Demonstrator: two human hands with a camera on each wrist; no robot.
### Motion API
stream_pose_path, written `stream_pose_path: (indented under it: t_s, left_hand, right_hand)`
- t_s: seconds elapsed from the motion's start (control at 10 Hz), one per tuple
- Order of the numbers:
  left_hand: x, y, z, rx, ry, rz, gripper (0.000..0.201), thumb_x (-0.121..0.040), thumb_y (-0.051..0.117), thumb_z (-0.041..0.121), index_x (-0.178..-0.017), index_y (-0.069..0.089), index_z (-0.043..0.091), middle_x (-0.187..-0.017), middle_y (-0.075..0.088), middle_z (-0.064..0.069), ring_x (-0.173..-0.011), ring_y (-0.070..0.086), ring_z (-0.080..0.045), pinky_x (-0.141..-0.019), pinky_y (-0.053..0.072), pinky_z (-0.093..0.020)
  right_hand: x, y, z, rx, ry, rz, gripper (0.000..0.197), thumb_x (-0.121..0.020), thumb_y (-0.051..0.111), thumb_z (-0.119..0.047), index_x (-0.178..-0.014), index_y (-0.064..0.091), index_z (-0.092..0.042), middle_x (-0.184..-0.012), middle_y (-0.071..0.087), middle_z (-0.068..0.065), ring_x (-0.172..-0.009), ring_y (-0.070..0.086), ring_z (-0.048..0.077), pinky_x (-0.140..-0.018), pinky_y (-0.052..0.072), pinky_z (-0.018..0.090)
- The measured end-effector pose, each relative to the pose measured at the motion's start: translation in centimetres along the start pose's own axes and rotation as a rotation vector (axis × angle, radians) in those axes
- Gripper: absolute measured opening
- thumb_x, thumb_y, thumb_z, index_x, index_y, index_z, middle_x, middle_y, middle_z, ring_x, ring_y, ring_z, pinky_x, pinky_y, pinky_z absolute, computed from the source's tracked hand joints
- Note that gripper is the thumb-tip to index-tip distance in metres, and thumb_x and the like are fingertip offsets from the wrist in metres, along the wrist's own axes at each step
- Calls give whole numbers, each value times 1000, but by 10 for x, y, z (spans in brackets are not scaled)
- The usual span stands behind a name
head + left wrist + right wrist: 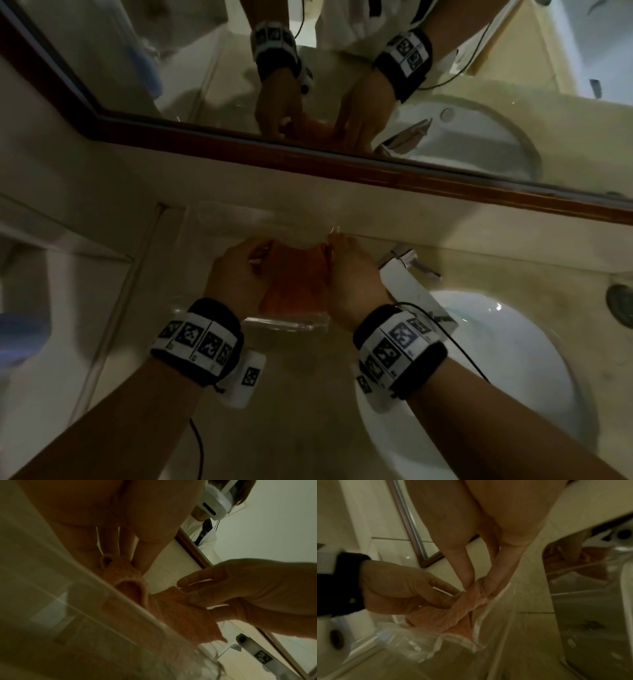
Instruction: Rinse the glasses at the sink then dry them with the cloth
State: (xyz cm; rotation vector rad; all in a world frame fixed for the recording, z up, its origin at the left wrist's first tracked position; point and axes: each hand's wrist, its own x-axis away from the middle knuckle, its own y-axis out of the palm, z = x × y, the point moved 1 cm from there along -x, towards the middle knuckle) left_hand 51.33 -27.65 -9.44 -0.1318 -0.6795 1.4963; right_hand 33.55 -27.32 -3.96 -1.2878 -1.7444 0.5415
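Note:
An orange cloth (294,284) is stretched between both hands over the counter, left of the sink. My left hand (253,260) pinches its left edge between thumb and fingers (440,600). My right hand (334,250) pinches the right edge (193,599), fingertips (489,586) pressed into the fabric. The cloth (453,615) hangs into a clear, crinkled see-through container (284,323) lying on the counter; its rim (481,622) shows beside the fabric. I cannot make out a drinking glass in any view.
A white sink basin (496,342) lies to the right, with a chrome faucet (404,263) at its back edge. A wood-framed mirror (308,161) runs along the wall behind the beige counter (291,411). A round drain knob (620,305) sits at far right.

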Motion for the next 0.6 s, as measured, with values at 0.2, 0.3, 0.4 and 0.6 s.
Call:
stream_pose_path:
  t_s: [0.2,0.3,0.4,0.6]
  left_hand:
    - [5,-4,0,-110,8,61,46,-86,73,14,-128,61,27,-122,67,1,-96,66,-18,-84,56,-33]
    - [9,-6,7,-228,12,53,61,-79,80,25,-135,55,26,-138,54,-5,-115,60,-25,-97,52,-41]
    - [18,-7,19,-207,1,68,61,-82,79,32,-137,54,24,-143,49,-5,-122,55,-24,-98,49,-37]
    - [59,-15,71,-112,129,90,40,-89,73,27,-126,63,19,-120,64,2,-110,63,-19,-94,51,-33]
  right_hand:
    - [9,12,-5,220,-80,49,36,-92,52,-5,-127,58,-13,-144,42,5,-117,53,31,-90,54,42]
    - [10,16,-1,257,-80,19,30,-94,52,-9,-123,60,-10,-143,43,5,-114,53,31,-84,52,37]
    - [13,16,3,326,-84,8,26,-97,51,-17,-118,61,-7,-143,42,9,-110,55,33,-76,45,35]
    - [50,-33,-7,176,-152,144,26,-98,57,-31,-113,69,-14,-136,50,1,-109,62,25,-89,50,33]
